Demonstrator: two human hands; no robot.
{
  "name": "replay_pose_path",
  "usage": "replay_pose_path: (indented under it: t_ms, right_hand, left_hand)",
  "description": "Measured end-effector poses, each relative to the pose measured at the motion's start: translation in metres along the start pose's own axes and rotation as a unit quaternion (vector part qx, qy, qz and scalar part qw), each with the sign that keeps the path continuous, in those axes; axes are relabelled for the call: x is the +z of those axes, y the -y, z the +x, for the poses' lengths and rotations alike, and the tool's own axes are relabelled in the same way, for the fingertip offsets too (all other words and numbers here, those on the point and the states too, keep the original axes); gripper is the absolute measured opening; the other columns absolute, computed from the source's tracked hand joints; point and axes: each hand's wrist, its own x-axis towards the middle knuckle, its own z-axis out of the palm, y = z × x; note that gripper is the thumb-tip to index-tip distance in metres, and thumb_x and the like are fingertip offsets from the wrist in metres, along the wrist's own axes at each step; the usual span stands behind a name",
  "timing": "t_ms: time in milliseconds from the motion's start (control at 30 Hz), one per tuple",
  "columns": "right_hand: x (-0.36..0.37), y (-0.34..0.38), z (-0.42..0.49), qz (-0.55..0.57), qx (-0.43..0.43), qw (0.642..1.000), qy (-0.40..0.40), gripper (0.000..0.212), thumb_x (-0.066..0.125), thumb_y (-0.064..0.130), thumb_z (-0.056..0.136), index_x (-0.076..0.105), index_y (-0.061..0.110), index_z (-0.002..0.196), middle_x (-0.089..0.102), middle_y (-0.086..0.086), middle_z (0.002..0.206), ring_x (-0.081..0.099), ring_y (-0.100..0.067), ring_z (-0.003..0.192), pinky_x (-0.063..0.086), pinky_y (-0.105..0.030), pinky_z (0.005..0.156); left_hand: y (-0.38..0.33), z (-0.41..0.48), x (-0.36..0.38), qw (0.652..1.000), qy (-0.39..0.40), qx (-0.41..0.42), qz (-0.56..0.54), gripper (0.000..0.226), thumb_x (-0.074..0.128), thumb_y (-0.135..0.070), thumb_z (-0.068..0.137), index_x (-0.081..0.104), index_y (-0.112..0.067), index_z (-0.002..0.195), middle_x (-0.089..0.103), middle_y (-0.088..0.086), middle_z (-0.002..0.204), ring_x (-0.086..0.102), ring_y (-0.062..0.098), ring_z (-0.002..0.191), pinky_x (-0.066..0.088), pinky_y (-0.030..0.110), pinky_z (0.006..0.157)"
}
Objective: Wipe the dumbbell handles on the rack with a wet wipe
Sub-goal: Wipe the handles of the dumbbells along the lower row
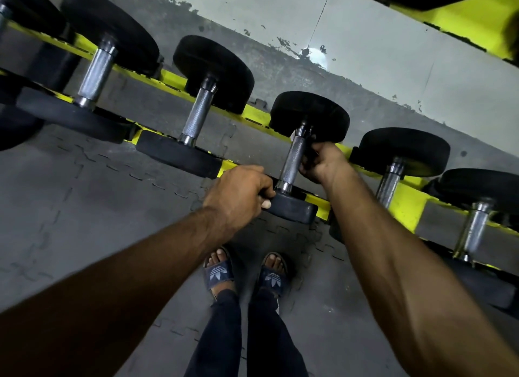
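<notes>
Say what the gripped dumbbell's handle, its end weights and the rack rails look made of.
Handle: metal, likely chromed steel; shiny, with cross-hatched knurling. End weights: probably rubber-coated; matte black, no glare. Rack rail: seemingly painted metal; bright yellow coat, flat faces.

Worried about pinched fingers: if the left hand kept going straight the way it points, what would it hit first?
The dumbbell's near head, whose edge the left hand now seems to grip; just beyond lies the handle. Depth is unclear.

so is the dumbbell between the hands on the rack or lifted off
On the rack: the dumbbell rests with both ends on its yellow rails, left hand and right hand gripping it.
</notes>
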Motion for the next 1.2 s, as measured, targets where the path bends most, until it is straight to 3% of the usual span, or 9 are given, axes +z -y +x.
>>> replay_pose_path:
  t_ms: [200, 300, 367, 467, 600, 700, 1000, 1100, 1200]
  right_hand:
    - [0.008, -0.002, -0.002, 0.079, -0.021, 0.997, -0.003, 0.019, 0.045, 0.007, 0.098, 0.059, 0.010, 0.085, 0.063, -0.006, 0.081, 0.061, -0.018, 0.069, 0.052, -0.032, 0.063]
    - [0.001, -0.019, -0.002, 0.038, -0.140, 0.989, -0.025, 0.013, 0.057, 0.006, 0.093, 0.065, 0.017, 0.090, 0.068, -0.001, 0.088, 0.065, -0.012, 0.070, 0.055, -0.021, 0.055]
    - [-0.002, -0.028, -0.004, 0.037, -0.267, 0.961, -0.068, 0.012, 0.073, 0.002, 0.084, 0.072, 0.015, 0.085, 0.073, -0.002, 0.083, 0.070, -0.014, 0.075, 0.059, -0.023, 0.066]
    - [-0.006, -0.033, -0.014, -0.162, -0.477, 0.856, -0.118, 0.011, 0.080, 0.005, 0.077, 0.078, 0.011, 0.086, 0.076, 0.000, 0.083, 0.071, -0.009, 0.080, 0.058, -0.022, 0.076]
    - [-0.015, -0.023, -0.016, -0.498, -0.664, 0.553, -0.078, 0.022, 0.072, -0.003, 0.071, 0.078, 0.008, 0.089, 0.075, -0.005, 0.094, 0.068, -0.020, 0.089, 0.054, -0.027, 0.080]
    - [-0.013, -0.015, -0.008, -0.623, -0.669, 0.398, -0.075, 0.029, 0.073, -0.003, 0.064, 0.074, 0.006, 0.092, 0.073, -0.009, 0.097, 0.067, -0.031, 0.093, 0.053, -0.035, 0.078]
    - [-0.010, -0.010, -0.021, -0.765, -0.604, 0.204, -0.088, 0.031, 0.070, 0.007, 0.076, 0.069, 0.002, 0.107, 0.066, -0.011, 0.101, 0.059, -0.033, 0.096, 0.048, -0.040, 0.081]
    - [-0.001, -0.008, -0.030, -0.819, -0.556, 0.124, -0.076, 0.020, 0.072, 0.007, 0.072, 0.073, 0.007, 0.092, 0.066, -0.009, 0.094, 0.060, -0.030, 0.090, 0.049, -0.038, 0.076]
    - [0.019, -0.004, -0.040, -0.837, -0.536, 0.101, -0.046, 0.014, 0.078, 0.006, 0.056, 0.073, 0.012, 0.068, 0.066, -0.007, 0.075, 0.063, -0.027, 0.068, 0.050, -0.030, 0.058]
  left_hand:
    - [0.000, -0.001, -0.002, 1.000, 0.007, 0.000, -0.005, 0.024, 0.074, 0.004, 0.074, 0.075, -0.019, 0.081, 0.063, -0.009, 0.084, 0.062, 0.014, 0.081, 0.056, 0.034, 0.069]
    - [-0.001, -0.001, -0.005, 1.000, 0.010, 0.001, -0.003, 0.022, 0.074, 0.002, 0.075, 0.075, -0.018, 0.082, 0.063, -0.008, 0.086, 0.061, 0.015, 0.083, 0.056, 0.035, 0.071]
    - [-0.001, 0.001, -0.006, 1.000, 0.015, 0.004, -0.003, 0.020, 0.074, 0.001, 0.075, 0.076, -0.018, 0.083, 0.064, -0.006, 0.087, 0.062, 0.017, 0.084, 0.056, 0.036, 0.072]
    - [-0.002, 0.003, -0.007, 1.000, 0.022, 0.007, -0.007, 0.019, 0.076, 0.000, 0.073, 0.076, -0.016, 0.082, 0.066, -0.004, 0.086, 0.063, 0.018, 0.083, 0.056, 0.036, 0.071]
    - [-0.003, 0.003, -0.008, 1.000, 0.028, 0.004, -0.002, 0.020, 0.076, 0.000, 0.073, 0.076, -0.018, 0.082, 0.065, -0.005, 0.087, 0.063, 0.017, 0.084, 0.056, 0.036, 0.073]
    - [-0.004, 0.003, -0.008, 1.000, 0.026, 0.004, -0.005, 0.023, 0.076, 0.003, 0.073, 0.076, -0.018, 0.083, 0.066, -0.006, 0.087, 0.064, 0.015, 0.085, 0.057, 0.034, 0.074]
    - [0.000, 0.003, -0.005, 1.000, 0.016, 0.022, 0.006, 0.025, 0.076, 0.005, 0.070, 0.076, -0.018, 0.079, 0.066, -0.007, 0.082, 0.064, 0.015, 0.080, 0.056, 0.032, 0.069]
    - [-0.001, 0.003, -0.005, 1.000, 0.014, 0.024, 0.007, 0.024, 0.076, 0.006, 0.070, 0.075, -0.017, 0.077, 0.062, -0.009, 0.079, 0.062, 0.014, 0.076, 0.055, 0.030, 0.067]
    - [-0.002, 0.001, -0.004, 1.000, 0.007, 0.026, 0.013, 0.023, 0.077, 0.005, 0.071, 0.075, -0.018, 0.077, 0.060, -0.010, 0.078, 0.060, 0.014, 0.074, 0.054, 0.030, 0.065]
